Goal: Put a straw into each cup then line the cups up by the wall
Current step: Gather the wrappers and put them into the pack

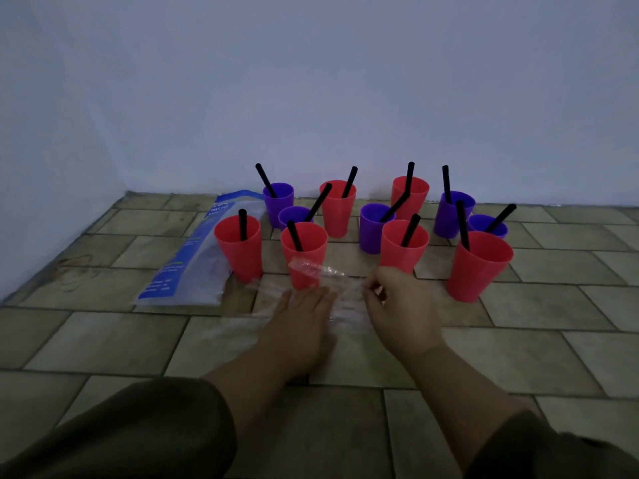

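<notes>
pinching clear plastic in front of the cups

right fingers (372, 294) curl and pinch the edge of a clear plastic wrapper (345, 314); left fingers (320, 294) lie straight and flat on it, against the tiled floor (536, 344). the right hand (403, 307) and left hand (302, 319) sit just before the red cups (238, 252) and purple cups (373, 235). the cups stand in loose staggered rows near the wall (345, 81), with black straws (349, 182) poking out. a blue-and-white bag (193, 264) lies at their left.

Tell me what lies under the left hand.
The left hand rests flat on a clear plastic wrapper spread on the tiled floor; the right hand pinches its edge. What the wrapper holds beneath the palm is hidden.
</notes>
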